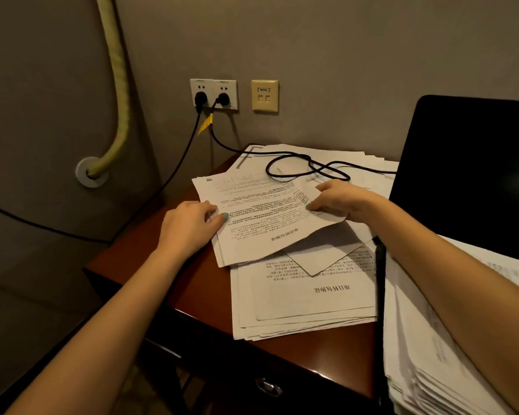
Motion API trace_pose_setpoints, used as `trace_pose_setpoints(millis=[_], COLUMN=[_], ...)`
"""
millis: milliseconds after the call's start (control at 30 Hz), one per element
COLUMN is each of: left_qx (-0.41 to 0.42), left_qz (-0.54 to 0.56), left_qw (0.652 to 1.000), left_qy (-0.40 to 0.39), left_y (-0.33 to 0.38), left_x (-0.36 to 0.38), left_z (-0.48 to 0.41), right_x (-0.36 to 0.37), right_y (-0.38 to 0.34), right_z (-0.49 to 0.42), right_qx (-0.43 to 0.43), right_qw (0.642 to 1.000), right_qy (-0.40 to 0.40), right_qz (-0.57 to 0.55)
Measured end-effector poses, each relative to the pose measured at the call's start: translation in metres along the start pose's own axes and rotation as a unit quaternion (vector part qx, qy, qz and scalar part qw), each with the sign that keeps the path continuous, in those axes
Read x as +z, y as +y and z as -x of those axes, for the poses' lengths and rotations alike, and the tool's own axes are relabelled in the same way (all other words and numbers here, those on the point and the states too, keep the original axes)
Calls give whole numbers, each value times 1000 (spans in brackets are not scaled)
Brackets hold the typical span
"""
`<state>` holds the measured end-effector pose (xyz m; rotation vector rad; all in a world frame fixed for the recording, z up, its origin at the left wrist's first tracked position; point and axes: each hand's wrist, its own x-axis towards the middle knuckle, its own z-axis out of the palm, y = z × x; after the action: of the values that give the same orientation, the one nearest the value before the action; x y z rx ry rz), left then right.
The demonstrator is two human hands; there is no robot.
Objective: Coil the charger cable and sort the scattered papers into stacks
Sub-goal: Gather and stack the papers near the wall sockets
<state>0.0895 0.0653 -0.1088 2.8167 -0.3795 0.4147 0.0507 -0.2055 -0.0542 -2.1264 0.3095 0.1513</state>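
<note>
The left hand (192,224) pinches the left edge of a sheaf of printed sheets (267,217), thumb on top and fingers tucked beneath, while the right hand (342,199) pinches the opposite edge in the same way, so the sheaf is held between both hands just above the desk (198,283). The sheets in it are not squared: corners fan out at the near side, and a loose page could slide free if either pinch slackens. Beneath lies a lower pile (306,307) that reaches the desk's front edge, so a nudge from a forearm might push pages to the floor. The charger cable (300,167) rests uncoiled in loose loops on the far papers, just beyond the right hand, and runs up to the wall socket (213,94), where it appears plugged in. Pulling it before those papers are cleared would likely drag them along. A tall stack (432,339) sits under the right forearm, beside a black screen (468,175), and could be knocked askew.
</note>
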Motion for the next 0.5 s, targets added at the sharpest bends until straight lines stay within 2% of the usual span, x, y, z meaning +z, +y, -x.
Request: trace_pose_setpoints(millis=[100, 200, 500], left_qx=[-58, -113, -146], left_qz=[70, 114, 73], left_qw=[995, 986, 986], left_qy=[33, 54, -32], left_y=[4, 2, 25], left_x=[-2, -1, 20], left_z=[1, -12, -72], right_x=[-19, -30, -50], right_y=[-3, -8, -27], right_z=[9, 14, 18], right_qx=[-40, -70, -120], right_qw=[997, 990, 961], right_qy=[45, 116, 246], right_qz=[-50, -40, 44])
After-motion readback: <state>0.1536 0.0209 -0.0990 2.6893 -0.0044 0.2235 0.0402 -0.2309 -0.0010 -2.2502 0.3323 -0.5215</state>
